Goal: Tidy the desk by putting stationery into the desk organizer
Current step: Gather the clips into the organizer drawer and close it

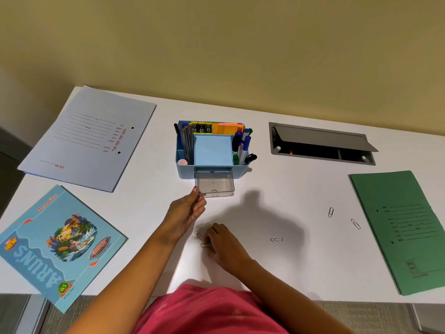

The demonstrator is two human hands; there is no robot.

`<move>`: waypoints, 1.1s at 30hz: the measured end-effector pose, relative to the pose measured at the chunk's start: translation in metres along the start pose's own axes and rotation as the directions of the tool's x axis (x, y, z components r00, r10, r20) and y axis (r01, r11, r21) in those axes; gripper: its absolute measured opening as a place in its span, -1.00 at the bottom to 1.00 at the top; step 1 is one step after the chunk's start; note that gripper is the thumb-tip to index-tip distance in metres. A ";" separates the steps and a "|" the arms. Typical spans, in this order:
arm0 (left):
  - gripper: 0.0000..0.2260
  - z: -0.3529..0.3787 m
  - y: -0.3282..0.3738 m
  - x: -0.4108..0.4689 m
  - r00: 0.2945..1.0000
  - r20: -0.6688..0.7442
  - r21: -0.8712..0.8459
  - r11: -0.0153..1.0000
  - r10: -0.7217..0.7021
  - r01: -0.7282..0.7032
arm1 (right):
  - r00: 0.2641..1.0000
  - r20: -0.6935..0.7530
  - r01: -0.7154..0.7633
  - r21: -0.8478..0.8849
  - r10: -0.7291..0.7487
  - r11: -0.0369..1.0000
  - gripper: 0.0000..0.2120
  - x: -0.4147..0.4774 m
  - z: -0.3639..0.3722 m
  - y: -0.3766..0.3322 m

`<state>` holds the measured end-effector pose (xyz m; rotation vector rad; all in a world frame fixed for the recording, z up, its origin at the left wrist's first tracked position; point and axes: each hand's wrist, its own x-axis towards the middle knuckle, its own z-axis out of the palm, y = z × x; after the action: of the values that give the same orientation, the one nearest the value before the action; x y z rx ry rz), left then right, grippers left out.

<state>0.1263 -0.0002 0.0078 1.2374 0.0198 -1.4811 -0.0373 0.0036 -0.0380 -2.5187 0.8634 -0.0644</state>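
Head view. The step in hand appears to be loading loose paper clips into the clear drawer (214, 185), which stands pulled out from the front of the blue desk organizer (185, 171).

The left grip (187, 210) holds the drawer's front left corner between thumb and fingers. Keep that hold firm, so the drawer neither slides shut nor tips during loading.

The right grip (224, 244) rests on the table (265, 273) with its fingers curled down over the nearest clip (204, 245). Whether the clip is pinched or only covered cannot be told. A second clip (198, 235) lies just beside the fingertips.

Slide each flat clip a little, pinch it by its edge, lift it clear, then release it above the drawer, which is near and ahead of the right grip.

Three further clips (277, 239) lie well apart to the right.
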 end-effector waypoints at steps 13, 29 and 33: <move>-0.79 0.000 -0.003 0.002 0.997 -0.074 0.005 1.000 -0.009 0.009 | 0.929 -0.365 -0.016 0.136 0.065 0.991 -0.94 0.031 -0.066 0.003; -0.78 0.002 -0.001 -0.001 0.998 -0.061 -0.005 1.000 -0.013 0.013 | 0.752 -0.634 -0.055 0.214 0.181 0.975 -0.83 0.050 -0.056 -0.011; -0.78 0.001 -0.001 -0.002 0.999 -0.052 0.012 1.000 -0.014 0.014 | 0.865 -0.396 -0.159 0.363 0.307 0.918 -0.89 0.022 -0.016 -0.020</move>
<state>0.1247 0.0010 0.0095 1.2876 0.0541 -1.4629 -0.0111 -0.0023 -0.0171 -2.0994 1.2254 -0.6741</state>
